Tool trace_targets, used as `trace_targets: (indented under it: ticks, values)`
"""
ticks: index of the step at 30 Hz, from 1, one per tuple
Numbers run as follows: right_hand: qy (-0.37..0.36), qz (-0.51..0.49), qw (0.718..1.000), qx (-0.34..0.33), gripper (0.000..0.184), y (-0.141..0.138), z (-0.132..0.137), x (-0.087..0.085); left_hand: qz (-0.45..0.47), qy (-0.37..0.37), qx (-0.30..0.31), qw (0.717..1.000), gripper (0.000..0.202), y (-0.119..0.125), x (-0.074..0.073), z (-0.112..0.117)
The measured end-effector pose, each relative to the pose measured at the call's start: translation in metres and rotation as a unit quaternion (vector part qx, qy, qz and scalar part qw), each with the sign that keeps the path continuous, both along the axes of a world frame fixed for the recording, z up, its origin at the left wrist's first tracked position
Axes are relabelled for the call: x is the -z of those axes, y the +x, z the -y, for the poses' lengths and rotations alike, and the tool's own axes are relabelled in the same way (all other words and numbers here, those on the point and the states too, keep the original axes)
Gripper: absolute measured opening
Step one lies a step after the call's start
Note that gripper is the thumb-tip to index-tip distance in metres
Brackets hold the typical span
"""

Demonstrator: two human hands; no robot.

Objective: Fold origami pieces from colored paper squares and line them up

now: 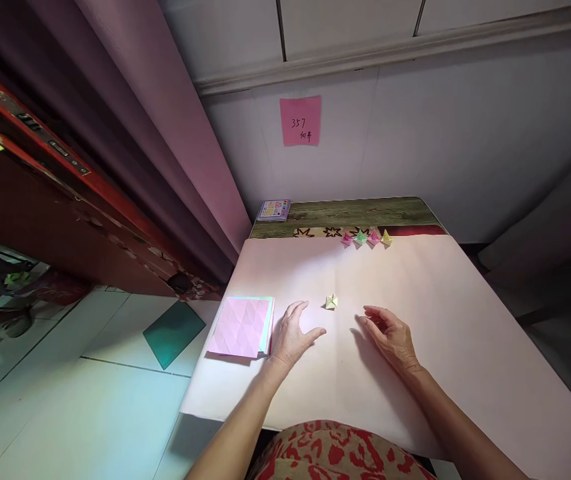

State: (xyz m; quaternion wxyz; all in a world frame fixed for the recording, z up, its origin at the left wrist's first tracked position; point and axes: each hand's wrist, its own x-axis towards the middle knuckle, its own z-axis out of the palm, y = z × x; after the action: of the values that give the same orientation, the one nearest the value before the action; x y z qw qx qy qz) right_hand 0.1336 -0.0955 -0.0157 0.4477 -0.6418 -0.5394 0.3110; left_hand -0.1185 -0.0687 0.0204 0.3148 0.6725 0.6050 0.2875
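A small pale-yellow folded paper piece (pixel 331 302) sits on the pink-white table cover, between my two hands and touched by neither. My left hand (pixel 293 333) is to its lower left, thumb and fingers spread apart, holding nothing. To its lower right, my right hand (pixel 389 337) hovers with bent fingers and the thumb close to them; nothing shows in it. Beside my left hand lies a stack of square coloured paper (pixel 242 327), with a creased pink sheet on top.
Several small folded paper pieces (pixel 367 238) in pink, green and yellow stand in a row near the far edge of the cover (pixel 445 320). A purple booklet (pixel 274 210) lies at the back left. A pink note (pixel 300 121) is on the wall; a green mat (pixel 174 335) is on the floor.
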Motion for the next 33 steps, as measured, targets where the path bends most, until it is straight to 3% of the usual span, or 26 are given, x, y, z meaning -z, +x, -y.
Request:
trace_targets:
  ticks: [3,6,12,17,21,28,33]
  values:
    - [-0.001,0.010,1.000,0.007,0.036,0.000,0.000,-0.006,0.015,0.030,-0.007,0.999,0.041,-0.003,0.006,-0.009]
    - [0.001,0.010,1.000,-0.015,0.034,-0.005,-0.002,-0.008,0.031,0.041,-0.016,0.999,0.026,0.001,0.003,-0.024]
    - [0.010,0.004,0.999,-0.031,0.028,-0.015,-0.014,-0.010,0.012,0.073,0.018,0.997,0.006,0.026,-0.003,-0.046]
    - [0.035,0.040,0.996,-0.075,0.027,-0.029,-0.047,-0.012,-0.033,0.075,0.043,0.996,0.004,0.048,0.011,-0.047]
    - [0.039,0.106,0.990,-0.090,0.021,-0.038,-0.065,-0.009,-0.045,0.065,0.048,0.996,0.011,0.048,0.015,-0.047]
    - [0.054,0.113,0.989,-0.084,0.023,-0.033,-0.040,-0.008,0.003,0.066,0.076,0.995,0.009,0.022,0.009,-0.043]
    - [0.080,0.137,0.985,-0.072,0.022,-0.028,-0.025,0.002,-0.017,0.062,0.070,0.995,0.010,0.016,0.013,-0.037]
